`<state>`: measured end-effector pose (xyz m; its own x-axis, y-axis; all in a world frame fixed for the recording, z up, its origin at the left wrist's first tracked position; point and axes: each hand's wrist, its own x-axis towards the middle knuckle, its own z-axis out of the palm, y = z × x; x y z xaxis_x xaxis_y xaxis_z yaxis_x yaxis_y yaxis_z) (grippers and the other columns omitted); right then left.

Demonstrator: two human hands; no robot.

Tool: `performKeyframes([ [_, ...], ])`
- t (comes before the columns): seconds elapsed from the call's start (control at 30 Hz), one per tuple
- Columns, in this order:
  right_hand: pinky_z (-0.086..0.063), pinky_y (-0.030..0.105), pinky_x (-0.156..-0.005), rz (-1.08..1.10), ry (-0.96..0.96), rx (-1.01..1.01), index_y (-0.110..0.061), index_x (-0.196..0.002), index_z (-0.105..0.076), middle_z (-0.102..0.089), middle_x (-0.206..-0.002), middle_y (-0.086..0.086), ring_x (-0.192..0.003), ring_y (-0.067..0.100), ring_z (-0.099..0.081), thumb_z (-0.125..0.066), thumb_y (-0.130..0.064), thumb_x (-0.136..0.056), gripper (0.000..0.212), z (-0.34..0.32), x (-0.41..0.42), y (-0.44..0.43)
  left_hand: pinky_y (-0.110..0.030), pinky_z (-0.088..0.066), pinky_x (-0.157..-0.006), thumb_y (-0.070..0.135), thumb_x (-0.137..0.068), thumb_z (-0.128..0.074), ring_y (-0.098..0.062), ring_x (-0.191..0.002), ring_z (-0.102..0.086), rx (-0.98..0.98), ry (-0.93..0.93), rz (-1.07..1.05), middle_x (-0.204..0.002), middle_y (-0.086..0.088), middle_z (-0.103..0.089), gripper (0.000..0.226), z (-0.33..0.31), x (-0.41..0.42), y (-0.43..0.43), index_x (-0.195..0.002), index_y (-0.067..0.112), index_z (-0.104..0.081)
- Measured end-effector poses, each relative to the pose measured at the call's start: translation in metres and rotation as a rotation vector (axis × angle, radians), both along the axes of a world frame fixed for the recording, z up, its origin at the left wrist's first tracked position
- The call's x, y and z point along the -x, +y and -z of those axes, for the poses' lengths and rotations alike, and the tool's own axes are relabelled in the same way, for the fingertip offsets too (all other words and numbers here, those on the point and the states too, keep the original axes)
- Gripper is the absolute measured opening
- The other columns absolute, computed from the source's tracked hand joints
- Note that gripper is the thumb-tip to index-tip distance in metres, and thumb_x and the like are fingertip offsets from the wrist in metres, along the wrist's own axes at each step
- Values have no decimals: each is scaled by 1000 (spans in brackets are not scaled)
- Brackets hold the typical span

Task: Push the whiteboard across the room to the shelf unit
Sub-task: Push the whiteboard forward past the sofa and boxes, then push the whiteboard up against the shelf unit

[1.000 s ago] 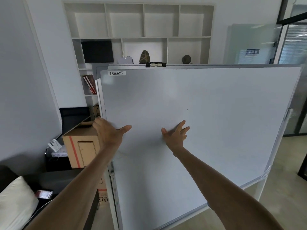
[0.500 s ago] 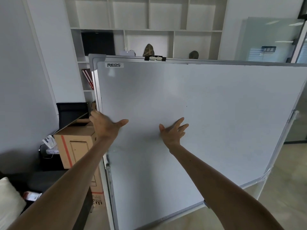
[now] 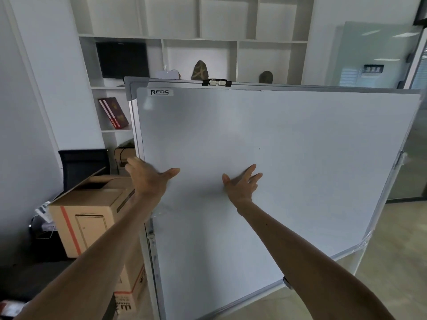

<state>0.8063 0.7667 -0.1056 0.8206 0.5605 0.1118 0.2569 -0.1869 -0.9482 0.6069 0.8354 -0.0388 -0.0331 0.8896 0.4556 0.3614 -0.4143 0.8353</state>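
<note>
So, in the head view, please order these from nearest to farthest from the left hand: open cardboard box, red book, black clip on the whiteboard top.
From the left hand:
1. Open cardboard box, just below-left.
2. Red book, above on the shelf.
3. Black clip, upper right, top edge.

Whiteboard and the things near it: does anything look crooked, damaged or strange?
The red book leans tilted in its shelf compartment, and the cardboard box stands with its flaps open. The whiteboard shows no damage. Both hands press flat on it.

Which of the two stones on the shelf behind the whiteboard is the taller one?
The left stone, with crossed light lines on it, is taller; the right stone is lower, rounder and plain.
</note>
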Motion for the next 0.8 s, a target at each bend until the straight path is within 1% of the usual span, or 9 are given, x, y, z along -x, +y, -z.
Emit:
performKeyframes([
  [0.07,-18,56,-119,23,-4,15,-24,-153,14,23,-161,9,-150,40,5,-59,-52,-87,103,-1,-9,13,-24,-30,-80,32,-57,-89,-14,-97,-30,-2,-19,18,-127,-17,-40,92,0,-9,11,-124,0,-34],
  [0.17,-18,53,-120,45,-15,15,-23,-154,13,20,-162,10,-150,40,2,-59,-52,-86,102,-1,-25,37,-24,-29,-83,29,-60,-88,-12,-100,-27,-29,-26,66,-131,-15,-37,95,2,-26,31,-129,1,-30],
  [0.2,-18,53,-120,43,-16,16,-23,-154,13,20,-162,10,-150,40,2,-59,-53,-86,103,-1,-30,43,-23,-28,-84,27,-61,-88,-13,-102,-28,-29,-39,79,-132,-15,-36,95,1,-30,34,-131,1,-29],
  [0.3,-19,55,-119,42,-22,21,-24,-153,14,21,-162,10,-150,39,3,-59,-54,-85,104,1,-47,64,-23,-27,-86,25,-61,-88,-24,-116,-35,-27,-64,86,-133,-16,-35,95,1,-46,55,-130,1,-28],
  [0.33,-19,55,-119,39,-14,16,-25,-153,14,21,-162,10,-150,39,4,-59,-53,-85,104,1,-53,72,-22,-27,-86,25,-60,-89,-25,-116,-36,-29,-59,84,-132,-16,-36,94,1,-52,63,-129,2,-29],
  [0.43,-18,56,-119,46,-14,14,-24,-153,13,21,-162,9,-150,39,3,-59,-53,-86,103,0,-68,90,-21,-25,-88,28,-60,-88,-21,-111,-34,-37,-58,92,-133,-16,-35,96,4,-67,86,-130,2,-27],
  [0.53,-17,54,-120,52,-27,27,-23,-153,13,20,-162,11,-150,38,1,-59,-53,-86,103,-1,-84,110,-20,-23,-88,30,-61,-88,-28,-122,-35,-30,-45,93,-135,-16,-34,98,6,-84,108,-132,2,-27],
  [0.67,-19,54,-119,39,-23,17,-24,-153,13,21,-161,10,-150,38,1,-60,-54,-85,104,0,-108,139,-23,-29,-84,33,-59,-88,-27,-115,-39,-36,-22,53,-129,-17,-38,93,6,-107,139,-126,2,-32],
  [0.8,-18,54,-118,39,-11,3,-25,-153,13,21,-162,8,-150,38,4,-59,-53,-86,103,1,-133,172,-24,-29,-82,34,-60,-87,-29,-116,-40,-24,-7,40,-132,-17,-38,96,5,-133,168,-129,1,-30],
])
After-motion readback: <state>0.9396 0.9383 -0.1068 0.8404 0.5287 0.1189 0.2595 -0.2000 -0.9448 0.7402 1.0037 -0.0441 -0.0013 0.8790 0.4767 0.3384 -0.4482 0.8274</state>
